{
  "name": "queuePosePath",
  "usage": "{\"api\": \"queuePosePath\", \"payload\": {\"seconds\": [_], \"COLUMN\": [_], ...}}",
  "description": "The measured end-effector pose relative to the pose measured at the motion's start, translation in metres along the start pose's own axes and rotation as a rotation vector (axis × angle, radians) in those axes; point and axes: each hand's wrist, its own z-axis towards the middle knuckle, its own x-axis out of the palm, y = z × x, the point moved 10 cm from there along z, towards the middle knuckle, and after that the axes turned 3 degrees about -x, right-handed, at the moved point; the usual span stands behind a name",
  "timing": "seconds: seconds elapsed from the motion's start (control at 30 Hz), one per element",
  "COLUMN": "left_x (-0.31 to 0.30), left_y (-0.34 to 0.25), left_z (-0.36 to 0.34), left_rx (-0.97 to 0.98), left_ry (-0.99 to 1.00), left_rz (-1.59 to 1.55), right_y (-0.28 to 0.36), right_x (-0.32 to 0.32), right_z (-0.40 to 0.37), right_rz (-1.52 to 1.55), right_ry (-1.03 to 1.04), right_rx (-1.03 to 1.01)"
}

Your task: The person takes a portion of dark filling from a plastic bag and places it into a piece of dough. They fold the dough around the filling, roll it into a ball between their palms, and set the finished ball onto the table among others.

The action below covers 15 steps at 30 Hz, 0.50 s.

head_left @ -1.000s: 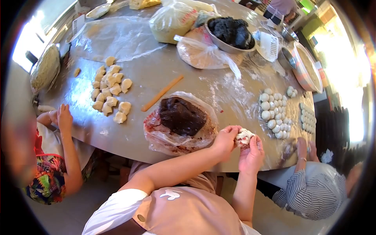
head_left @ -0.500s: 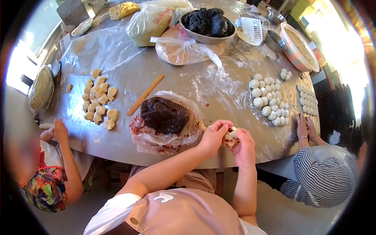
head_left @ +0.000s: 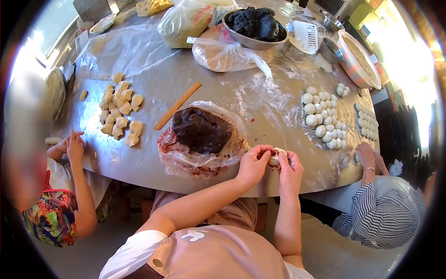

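Both my left hand (head_left: pixel 254 163) and my right hand (head_left: pixel 290 172) are closed on one piece of filled dough (head_left: pixel 275 160), held above the table's near edge. Its pale wrapper is pinched between my fingertips, and dark red filling shows at its side. Left of my hands, a mass of dark brown paste (head_left: pixel 202 130) lies on an opened plastic bag (head_left: pixel 186 162) smeared with red. A wooden rolling pin (head_left: pixel 177 106) rests just beyond the bag. Farther left is a cluster of pale dough pieces (head_left: pixel 125 108).
White dough balls (head_left: pixel 320 111) stand in rows at the right, with smaller ones (head_left: pixel 367 122) beyond. A metal bowl of black dough (head_left: pixel 255 24) and filled plastic bags (head_left: pixel 183 25) sit at the back. Co-workers' hands (head_left: pixel 74 148) (head_left: pixel 369 157) are at both sides.
My fingers have drawn closer together over the filled dough, and less of its red filling shows. The view has shifted slightly. The right co-worker's hands have moved a little.
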Motion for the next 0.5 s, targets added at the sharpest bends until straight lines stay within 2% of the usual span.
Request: {"api": "queuePosePath", "payload": {"seconds": [0.17,0.27,0.33,0.5], "left_x": [0.006,0.012,0.014,0.016], "left_y": [-0.011,-0.006,-0.003,-0.006], "left_z": [-0.009,-0.007,-0.006,-0.003], "left_rx": [-0.049,0.032,0.018,0.044], "left_ry": [-0.011,0.034,0.058,0.094], "left_rz": [-0.172,-0.141,-0.141,-0.080], "right_y": [-0.006,-0.011,-0.011,-0.018], "right_x": [-0.001,0.001,0.005,0.001], "right_z": [-0.002,-0.004,-0.008,-0.006], "right_rz": [0.101,0.197,0.276,0.381], "right_ry": [0.013,0.047,0.066,0.114], "right_rx": [0.002,0.058,0.125,0.142]}}
